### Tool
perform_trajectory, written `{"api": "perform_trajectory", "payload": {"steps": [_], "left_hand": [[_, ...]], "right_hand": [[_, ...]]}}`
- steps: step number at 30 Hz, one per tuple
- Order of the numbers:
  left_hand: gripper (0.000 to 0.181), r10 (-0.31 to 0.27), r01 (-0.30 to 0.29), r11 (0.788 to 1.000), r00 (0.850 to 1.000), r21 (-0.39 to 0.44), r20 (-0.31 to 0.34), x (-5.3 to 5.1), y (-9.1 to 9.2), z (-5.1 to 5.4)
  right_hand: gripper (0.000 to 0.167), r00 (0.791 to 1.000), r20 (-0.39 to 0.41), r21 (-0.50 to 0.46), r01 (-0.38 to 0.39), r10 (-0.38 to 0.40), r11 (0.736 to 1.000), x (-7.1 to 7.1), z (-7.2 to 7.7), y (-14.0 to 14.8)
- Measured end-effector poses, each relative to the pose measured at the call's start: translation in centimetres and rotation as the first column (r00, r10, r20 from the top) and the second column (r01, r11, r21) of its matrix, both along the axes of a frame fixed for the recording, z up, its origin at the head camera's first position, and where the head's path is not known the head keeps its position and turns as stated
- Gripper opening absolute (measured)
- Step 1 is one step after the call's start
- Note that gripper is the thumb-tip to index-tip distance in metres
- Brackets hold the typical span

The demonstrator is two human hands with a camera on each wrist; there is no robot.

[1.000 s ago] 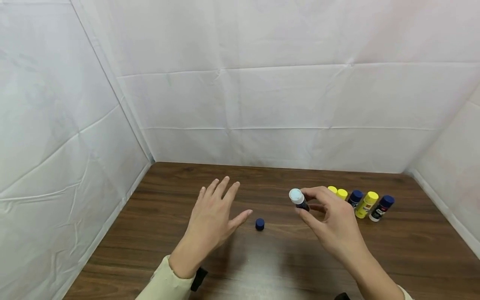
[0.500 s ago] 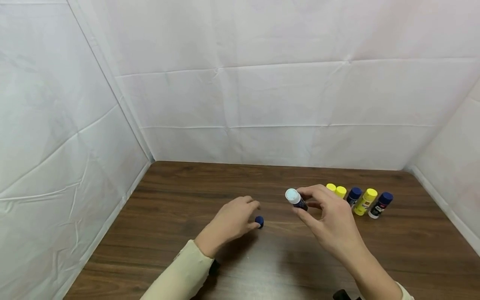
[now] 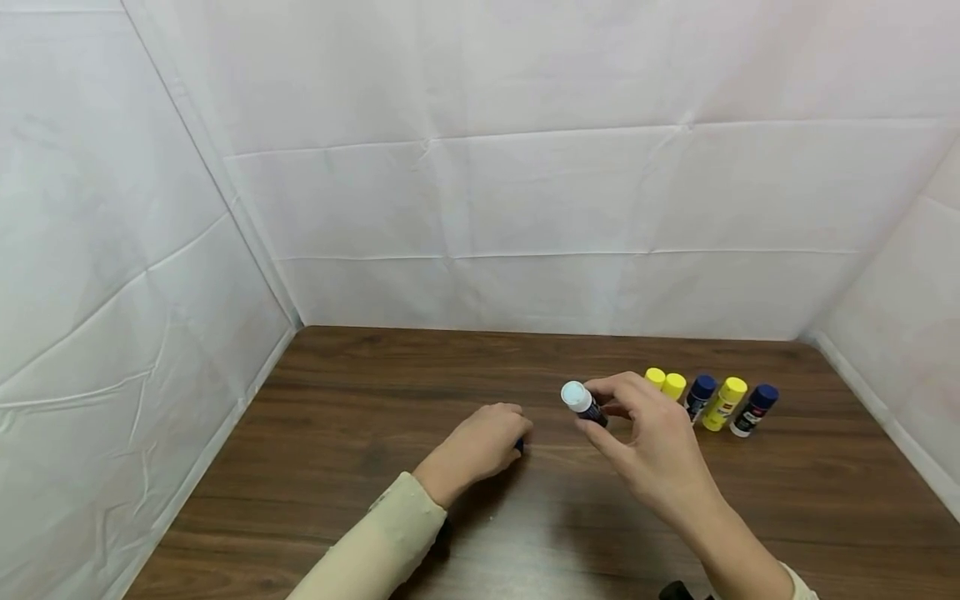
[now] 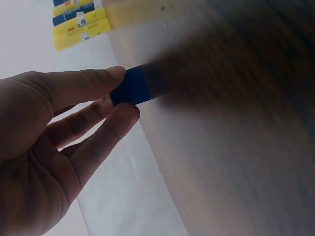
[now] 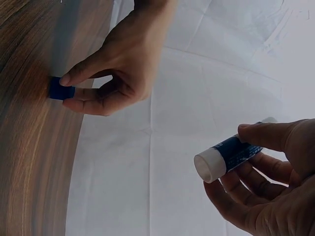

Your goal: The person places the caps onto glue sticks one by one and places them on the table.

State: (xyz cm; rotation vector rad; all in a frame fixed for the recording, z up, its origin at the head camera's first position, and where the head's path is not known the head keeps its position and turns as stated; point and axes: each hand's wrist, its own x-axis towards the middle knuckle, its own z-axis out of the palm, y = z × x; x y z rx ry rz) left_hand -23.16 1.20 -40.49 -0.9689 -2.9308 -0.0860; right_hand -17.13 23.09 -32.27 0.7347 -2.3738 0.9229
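Observation:
Between thumb and fingers my left hand (image 3: 480,442) pinches a dark blue cap (image 4: 133,87), which sits at the tabletop; the head view shows only a sliver of it. My right hand (image 3: 654,437) holds an uncapped glue stick (image 5: 231,156) above the table, tilted. Its white top (image 3: 576,396) leans toward the left in the head view, and its body has a dark blue label. The right wrist view shows its hollow-looking white base, with the thumb on one side and the fingers on the other.
To the right of my right hand stands a row of several capped glue sticks, among them a yellow one (image 3: 724,404) and a dark blue one (image 3: 754,410). White sheeting (image 3: 465,167) walls the wooden table (image 3: 360,392) at the back and both sides.
My left hand, spread wide a second ago, has moved right and down to the blue cap and now pinches it. The right hand keeps its hold on the glue stick, drifting slightly left.

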Motion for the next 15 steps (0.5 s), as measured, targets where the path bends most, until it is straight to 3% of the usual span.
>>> {"api": "perform_trajectory", "payload": {"steps": [11, 15], "left_hand": [[0.006, 0.031, -0.031, 1.000, 1.000, -0.001, 0.003, -0.12, 0.08, -0.08], [0.006, 0.032, -0.033, 0.999, 0.999, 0.038, 0.019, -0.08, -0.12, -0.30]], "right_hand": [[0.033, 1.000, -0.018, 0.018, -0.003, 0.003, 1.000, -0.13, -0.10, 0.07], [0.032, 1.000, -0.014, 0.017, -0.001, 0.001, 1.000, -0.18, -0.12, 0.11]]}}
